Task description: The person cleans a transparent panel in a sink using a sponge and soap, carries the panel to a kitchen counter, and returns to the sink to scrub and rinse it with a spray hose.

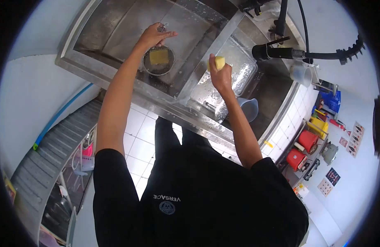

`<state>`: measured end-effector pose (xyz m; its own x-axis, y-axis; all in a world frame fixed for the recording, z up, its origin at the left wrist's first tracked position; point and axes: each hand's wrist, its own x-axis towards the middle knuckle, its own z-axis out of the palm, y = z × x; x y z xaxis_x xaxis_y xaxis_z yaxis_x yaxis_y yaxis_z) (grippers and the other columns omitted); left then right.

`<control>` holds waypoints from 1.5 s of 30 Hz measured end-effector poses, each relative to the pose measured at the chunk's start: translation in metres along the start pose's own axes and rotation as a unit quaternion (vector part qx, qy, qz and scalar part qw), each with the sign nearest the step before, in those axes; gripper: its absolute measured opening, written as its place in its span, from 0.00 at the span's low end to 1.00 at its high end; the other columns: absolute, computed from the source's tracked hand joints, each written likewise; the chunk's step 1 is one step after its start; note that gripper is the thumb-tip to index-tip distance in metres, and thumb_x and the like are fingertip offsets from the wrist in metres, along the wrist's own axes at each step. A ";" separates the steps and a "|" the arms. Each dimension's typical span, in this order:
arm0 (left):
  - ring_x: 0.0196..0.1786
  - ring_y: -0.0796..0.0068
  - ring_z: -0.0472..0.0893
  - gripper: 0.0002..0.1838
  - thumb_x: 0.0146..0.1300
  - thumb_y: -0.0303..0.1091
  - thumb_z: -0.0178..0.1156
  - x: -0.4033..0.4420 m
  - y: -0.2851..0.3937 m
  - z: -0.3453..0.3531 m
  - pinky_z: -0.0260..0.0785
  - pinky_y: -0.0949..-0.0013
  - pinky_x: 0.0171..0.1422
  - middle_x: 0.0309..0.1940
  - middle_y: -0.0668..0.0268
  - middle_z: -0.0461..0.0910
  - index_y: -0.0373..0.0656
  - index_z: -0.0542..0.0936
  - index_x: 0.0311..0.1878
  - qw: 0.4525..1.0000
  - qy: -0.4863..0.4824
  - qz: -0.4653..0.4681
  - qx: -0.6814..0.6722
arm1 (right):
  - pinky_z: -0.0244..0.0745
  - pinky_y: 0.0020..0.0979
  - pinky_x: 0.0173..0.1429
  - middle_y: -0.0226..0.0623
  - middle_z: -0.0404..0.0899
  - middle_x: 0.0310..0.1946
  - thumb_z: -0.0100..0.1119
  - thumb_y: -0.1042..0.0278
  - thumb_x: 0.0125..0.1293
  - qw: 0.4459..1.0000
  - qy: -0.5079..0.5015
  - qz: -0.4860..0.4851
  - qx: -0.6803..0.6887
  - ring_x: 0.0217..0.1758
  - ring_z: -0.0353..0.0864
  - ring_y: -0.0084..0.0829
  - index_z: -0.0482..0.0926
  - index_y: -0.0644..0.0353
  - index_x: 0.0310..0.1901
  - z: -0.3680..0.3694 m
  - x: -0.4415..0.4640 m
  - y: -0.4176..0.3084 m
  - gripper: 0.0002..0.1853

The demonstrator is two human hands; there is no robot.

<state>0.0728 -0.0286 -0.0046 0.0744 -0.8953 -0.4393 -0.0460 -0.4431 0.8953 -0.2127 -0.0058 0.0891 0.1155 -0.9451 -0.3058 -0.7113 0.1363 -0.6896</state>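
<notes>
My left hand [155, 36] is over the left basin of the metal sink [115, 76], its fingers around a small shiny metal object [162, 27] that I cannot make out. Just below that hand, in the basin, lies a round dish [159, 71] with a yellow-green sponge [159, 57] in it. My right hand [221, 74] grips a yellow sponge [219, 62] near the divider between the basins. Beneath the right hand a wet metal tray [239, 61] rests in the right basin, and a translucent jug [249, 109] stands beside my right forearm.
A black spray hose [280, 53] reaches over the right basin from the right. A clear plastic container [301, 75] is at the sink's right edge. A ribbed grey surface [45, 144] is at the left, and red containers [307, 140] stand on a rack at the right.
</notes>
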 end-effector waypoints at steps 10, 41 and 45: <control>0.44 0.50 0.86 0.46 0.56 0.78 0.57 -0.041 -0.003 0.009 0.76 0.51 0.55 0.43 0.51 0.85 0.37 0.78 0.52 0.933 0.169 -0.042 0.314 | 0.74 0.50 0.54 0.56 0.81 0.45 0.67 0.64 0.63 0.958 0.086 -0.189 -0.197 0.53 0.81 0.51 0.79 0.65 0.53 0.020 0.054 0.039 0.20; 0.51 0.36 0.82 0.34 0.71 0.67 0.45 -0.056 0.011 0.014 0.73 0.42 0.56 0.42 0.40 0.84 0.41 0.78 0.52 0.922 0.193 -0.067 0.329 | 0.55 0.51 0.77 0.57 0.69 0.67 0.50 0.63 0.68 0.826 0.033 -0.418 -0.376 0.76 0.60 0.52 0.64 0.69 0.71 0.098 0.163 -0.019 0.32; 0.50 0.36 0.82 0.33 0.72 0.66 0.45 -0.053 0.007 0.012 0.73 0.42 0.55 0.41 0.40 0.84 0.41 0.79 0.52 0.918 0.207 -0.059 0.332 | 0.55 0.53 0.77 0.52 0.68 0.69 0.51 0.64 0.67 0.799 0.127 -0.493 -0.320 0.76 0.61 0.54 0.67 0.64 0.70 0.097 0.186 -0.012 0.30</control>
<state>0.0566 0.0149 0.0240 0.4848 -0.8052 -0.3415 -0.6007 -0.5904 0.5392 -0.1152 -0.1546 -0.0231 0.7520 -0.5399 0.3783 -0.5795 -0.8149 -0.0110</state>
